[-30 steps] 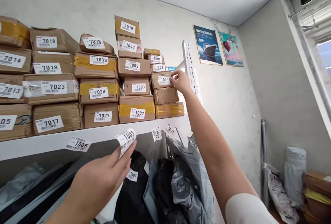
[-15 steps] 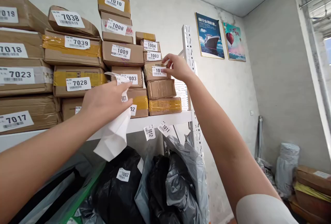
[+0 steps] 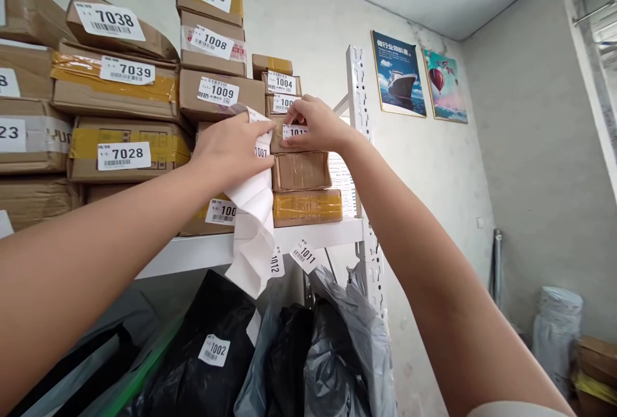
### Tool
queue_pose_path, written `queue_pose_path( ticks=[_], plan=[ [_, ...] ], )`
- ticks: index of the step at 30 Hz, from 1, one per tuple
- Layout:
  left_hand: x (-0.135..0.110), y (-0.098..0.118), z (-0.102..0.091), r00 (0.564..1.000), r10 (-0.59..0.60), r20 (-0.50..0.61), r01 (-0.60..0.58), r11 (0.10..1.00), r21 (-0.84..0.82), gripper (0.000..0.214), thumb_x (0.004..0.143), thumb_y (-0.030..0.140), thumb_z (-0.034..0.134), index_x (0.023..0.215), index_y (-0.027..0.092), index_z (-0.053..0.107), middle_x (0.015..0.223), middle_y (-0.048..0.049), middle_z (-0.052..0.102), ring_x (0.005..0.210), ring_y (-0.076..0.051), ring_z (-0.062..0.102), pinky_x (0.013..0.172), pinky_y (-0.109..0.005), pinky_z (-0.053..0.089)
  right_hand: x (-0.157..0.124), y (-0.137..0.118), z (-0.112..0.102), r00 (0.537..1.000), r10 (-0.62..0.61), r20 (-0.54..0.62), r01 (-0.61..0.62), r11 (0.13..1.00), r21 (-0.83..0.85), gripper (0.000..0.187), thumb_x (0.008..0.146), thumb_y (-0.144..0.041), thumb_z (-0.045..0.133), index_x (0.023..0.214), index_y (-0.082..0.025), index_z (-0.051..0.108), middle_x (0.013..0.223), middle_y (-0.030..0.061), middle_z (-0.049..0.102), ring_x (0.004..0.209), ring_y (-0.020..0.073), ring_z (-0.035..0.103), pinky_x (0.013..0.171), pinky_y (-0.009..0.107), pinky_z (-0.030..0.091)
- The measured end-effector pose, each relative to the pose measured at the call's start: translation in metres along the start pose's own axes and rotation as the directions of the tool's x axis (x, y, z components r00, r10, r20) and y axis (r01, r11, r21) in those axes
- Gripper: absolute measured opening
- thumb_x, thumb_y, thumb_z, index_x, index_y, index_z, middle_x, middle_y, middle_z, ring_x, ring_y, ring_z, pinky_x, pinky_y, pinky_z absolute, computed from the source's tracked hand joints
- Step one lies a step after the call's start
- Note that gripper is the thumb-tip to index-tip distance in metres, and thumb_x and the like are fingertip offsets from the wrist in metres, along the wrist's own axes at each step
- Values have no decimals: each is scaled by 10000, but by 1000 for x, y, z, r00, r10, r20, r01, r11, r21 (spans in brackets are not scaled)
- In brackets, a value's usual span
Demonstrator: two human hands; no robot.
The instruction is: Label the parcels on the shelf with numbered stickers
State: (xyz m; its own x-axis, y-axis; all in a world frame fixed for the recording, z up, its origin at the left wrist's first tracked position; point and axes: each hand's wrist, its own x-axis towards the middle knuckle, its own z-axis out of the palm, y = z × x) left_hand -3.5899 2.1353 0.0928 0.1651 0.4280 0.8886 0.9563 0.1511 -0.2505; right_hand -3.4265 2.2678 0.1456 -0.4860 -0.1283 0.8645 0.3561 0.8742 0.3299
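My left hand (image 3: 229, 150) pinches a long white strip of labels (image 3: 250, 214) between thumb and fingers. The strip hangs down in front of the shelf edge, with a printed 1007 showing near its top. Just to the right, my right hand (image 3: 319, 123) reaches to a small cardboard box (image 3: 276, 137) in the stack. Its thumb and bent fingers sit apart around a numbered label (image 3: 295, 132) on the box front, seeming to touch it. Part of that label lies hidden behind the hand. Below is a plain brown box (image 3: 301, 171) without a label.
Stacked labelled boxes (image 3: 123, 150) fill the left of the white shelf (image 3: 193, 253). Labels 1012 (image 3: 276, 264) and 1011 (image 3: 303, 255) hang at its edge. Black and grey plastic parcels (image 3: 214, 314) lie underneath. A perforated upright post (image 3: 357, 83) stands right, near wall posters (image 3: 399, 76).
My left hand has moved right with the label strip, closer to the right hand. The right hand has closed in around the label on the small box. The view has shifted slightly.
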Motion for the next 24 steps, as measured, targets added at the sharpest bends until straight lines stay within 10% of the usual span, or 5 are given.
queue_pose_path(
  ticks=[6,24],
  plan=[
    [16,13,4,1000,-8,-26,8,1000,16,640,807,500,611,1422,346,521,1179,-91,586,1058,-320,608,796,-400,515,5,3,-2,999,-47,15,47,999,-24,156,831,-291,681,913,-170,629,927,31,596,914,200,557,896,392,476],
    [17,21,0,999,-37,-28,37,999,28,582,812,475,603,1366,301,554,1141,-71,675,1083,-320,609,826,-421,504,-16,23,0,998,-40,-53,60,891,450,264,806,-388,749,810,-153,630,775,0,632,758,122,574,748,316,539]
  ],
)
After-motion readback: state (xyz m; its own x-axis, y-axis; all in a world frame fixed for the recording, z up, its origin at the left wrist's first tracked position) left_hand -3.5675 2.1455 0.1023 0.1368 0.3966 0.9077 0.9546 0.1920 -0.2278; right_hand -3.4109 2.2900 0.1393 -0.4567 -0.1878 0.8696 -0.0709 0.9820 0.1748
